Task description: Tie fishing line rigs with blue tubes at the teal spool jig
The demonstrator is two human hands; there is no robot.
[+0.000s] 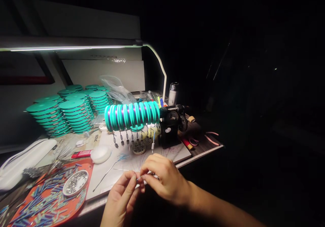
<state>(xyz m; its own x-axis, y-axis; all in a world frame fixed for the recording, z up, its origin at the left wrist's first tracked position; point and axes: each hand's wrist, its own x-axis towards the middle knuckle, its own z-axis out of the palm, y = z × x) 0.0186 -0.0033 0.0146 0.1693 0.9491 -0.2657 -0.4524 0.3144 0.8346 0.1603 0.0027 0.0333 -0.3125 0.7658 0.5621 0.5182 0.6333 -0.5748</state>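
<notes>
My left hand (124, 194) and my right hand (166, 179) meet over the front edge of the table, fingertips pinched close together. Between them shows a small bluish piece (138, 179), too small to name and mostly covered by the fingers. Just beyond the hands, a row of teal line spools (132, 114) sits on the horizontal shaft of a small black machine (170, 132). Short lines with dark weights (122, 143) hang beneath the spools. One line with a pale weight (152, 146) hangs closest to my right hand. A thin metal tool (104, 177) lies left of my fingers.
An orange tray (85, 171) of blue tubular pieces, with a white bowl (86, 185) of small metal parts, is at the front left. Stacked teal spools (73, 113) stand behind. A lamp (76, 47) spans overhead; a can (173, 93) stands behind the machine.
</notes>
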